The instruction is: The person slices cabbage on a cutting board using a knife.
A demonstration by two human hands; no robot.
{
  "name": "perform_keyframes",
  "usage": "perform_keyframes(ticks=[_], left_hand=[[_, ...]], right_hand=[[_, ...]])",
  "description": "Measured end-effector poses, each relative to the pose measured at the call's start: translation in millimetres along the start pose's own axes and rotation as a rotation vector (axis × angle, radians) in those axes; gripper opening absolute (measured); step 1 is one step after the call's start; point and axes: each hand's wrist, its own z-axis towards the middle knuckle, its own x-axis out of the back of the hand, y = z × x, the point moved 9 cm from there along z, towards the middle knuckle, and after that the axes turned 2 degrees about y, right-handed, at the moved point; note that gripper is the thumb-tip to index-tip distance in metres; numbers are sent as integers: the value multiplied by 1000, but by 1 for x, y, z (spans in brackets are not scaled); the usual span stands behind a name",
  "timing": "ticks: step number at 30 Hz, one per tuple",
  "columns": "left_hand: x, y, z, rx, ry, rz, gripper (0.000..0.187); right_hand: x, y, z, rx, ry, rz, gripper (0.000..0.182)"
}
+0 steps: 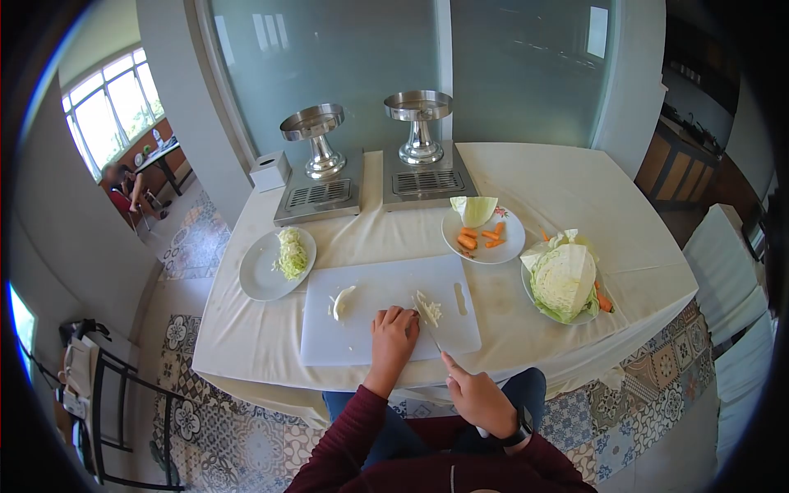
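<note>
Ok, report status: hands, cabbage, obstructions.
Right hand gripping knife; left hand beside it, grip unclear. Shredded cabbage, loose piece on cutting board. Possible obstruction: left fingers, close to knife.

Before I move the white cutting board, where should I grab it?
Take the cutting board by its handle slot, probably coming from the right: the slot sits near that edge, looks made for fingers, and the board lies flat.

Patterned floor tiles point(657, 378), frosted glass panels point(329, 62), bright window point(99, 123)

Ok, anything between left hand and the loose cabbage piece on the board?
Nothing visible. Only bare cutting board separates the left hand from the cabbage piece; the knife is on the hand's other side.
</note>
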Motion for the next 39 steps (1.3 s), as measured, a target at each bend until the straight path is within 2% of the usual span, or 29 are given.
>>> perform_keyframes(ticks=[14,28,39], left_hand=[[3,1,1,-15,20,-8,12],[4,0,1,8,14,-15,12],[4,0,0,1,2,-21,14]], right_hand=[[-6,14,26,16,85,-33,49],[5,11,-13,-75,16,2,50],[0,11,-2,-30,86,-61,49]])
